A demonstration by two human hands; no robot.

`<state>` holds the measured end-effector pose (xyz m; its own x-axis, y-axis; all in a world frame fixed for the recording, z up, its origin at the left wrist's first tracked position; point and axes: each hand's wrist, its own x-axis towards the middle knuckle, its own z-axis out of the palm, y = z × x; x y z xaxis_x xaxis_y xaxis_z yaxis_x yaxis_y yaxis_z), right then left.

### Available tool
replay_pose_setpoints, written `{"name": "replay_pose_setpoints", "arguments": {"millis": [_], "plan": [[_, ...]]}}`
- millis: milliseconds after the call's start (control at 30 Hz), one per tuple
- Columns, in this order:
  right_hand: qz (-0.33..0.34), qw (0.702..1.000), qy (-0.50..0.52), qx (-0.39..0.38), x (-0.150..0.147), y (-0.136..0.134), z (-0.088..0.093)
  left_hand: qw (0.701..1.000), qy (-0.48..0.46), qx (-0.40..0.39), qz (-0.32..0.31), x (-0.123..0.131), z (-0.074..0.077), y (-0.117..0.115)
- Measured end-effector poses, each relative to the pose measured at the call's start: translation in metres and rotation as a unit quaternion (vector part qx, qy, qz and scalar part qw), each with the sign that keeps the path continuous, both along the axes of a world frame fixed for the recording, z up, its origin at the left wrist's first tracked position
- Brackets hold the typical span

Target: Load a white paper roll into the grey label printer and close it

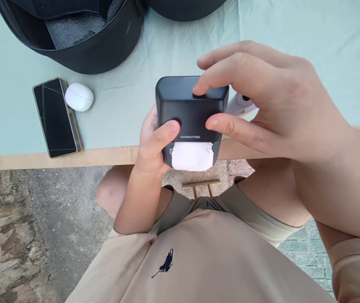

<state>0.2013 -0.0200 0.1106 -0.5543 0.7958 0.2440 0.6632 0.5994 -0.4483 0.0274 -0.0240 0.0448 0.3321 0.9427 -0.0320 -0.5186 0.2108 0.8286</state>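
Note:
A black label printer (189, 115) marked NIIMBOT is held up just over the table's near edge, with a white paper label (192, 156) sticking out of its front. My left hand (154, 143) grips its left side, thumb on the front face and the other fingers mostly hidden behind. Over the right side, my right hand (262, 92) has its fingers apart. Its index fingertip rests on the printer's top and its thumb tip lies at the front face. Partly hidden behind the printer and my right hand is a white rounded object (240, 105) with a dark round spot.
A pale green cloth (117, 105) covers the table, which has a wooden front edge (63, 160). On the left lie a smartphone (56, 120) and a white earbud case (79, 97). An open black zip case (104, 54) and another black case (186, 8) stand behind.

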Motion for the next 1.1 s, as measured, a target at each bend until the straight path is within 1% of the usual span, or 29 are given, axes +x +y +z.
{"name": "replay_pose_setpoints", "arguments": {"millis": [133,200,300,333,367,433,467,533,600,667,867,933,1000,1067,1100], "plan": [[-0.027,0.999,-0.016,-0.026,0.003,-0.002,-0.001,0.999,0.034,-0.008,0.026,0.001,0.001,-0.001],[-0.029,0.999,-0.016,-0.037,0.003,-0.003,-0.001,0.998,0.049,-0.007,0.036,0.001,0.002,-0.001],[-0.027,0.999,-0.010,-0.032,0.002,-0.002,-0.002,0.998,0.043,-0.014,0.043,-0.001,0.004,-0.001],[-0.030,0.999,-0.009,-0.031,0.002,-0.001,-0.003,0.997,0.035,-0.026,0.060,-0.001,0.005,-0.001],[-0.033,0.999,-0.007,-0.027,0.002,-0.001,-0.004,0.998,0.030,-0.037,0.046,-0.001,0.005,0.000],[-0.038,0.999,0.003,-0.006,0.002,0.001,-0.006,0.997,0.015,-0.060,0.048,-0.002,0.005,0.001],[-0.036,0.999,0.012,0.010,0.002,0.001,-0.006,0.997,0.013,-0.067,0.047,-0.002,0.004,0.001],[-0.025,0.999,0.021,0.026,0.003,0.002,-0.007,0.995,0.030,-0.071,0.065,-0.003,0.001,0.002],[-0.011,0.999,0.024,0.018,0.004,0.001,-0.006,0.992,0.060,-0.063,0.088,-0.004,-0.001,0.002],[-0.005,1.000,0.027,0.006,0.005,0.001,-0.004,0.991,0.071,-0.055,0.100,-0.005,-0.003,0.001],[0.014,1.000,0.014,0.008,0.006,0.001,-0.005,0.995,0.034,-0.053,0.079,-0.006,-0.008,0.001],[0.000,1.000,0.017,0.017,0.007,0.001,-0.006,0.996,0.021,-0.053,0.076,-0.005,-0.008,0.002],[-0.027,0.998,0.043,0.037,0.008,0.000,-0.005,0.996,0.009,-0.054,0.073,-0.005,-0.009,0.003],[-0.062,0.994,0.080,0.050,0.008,-0.001,-0.002,0.996,0.004,-0.054,0.076,-0.005,-0.010,0.005],[-0.088,0.990,0.099,0.037,0.007,-0.002,0.001,0.996,0.007,-0.049,0.077,-0.004,-0.010,0.006]]}}
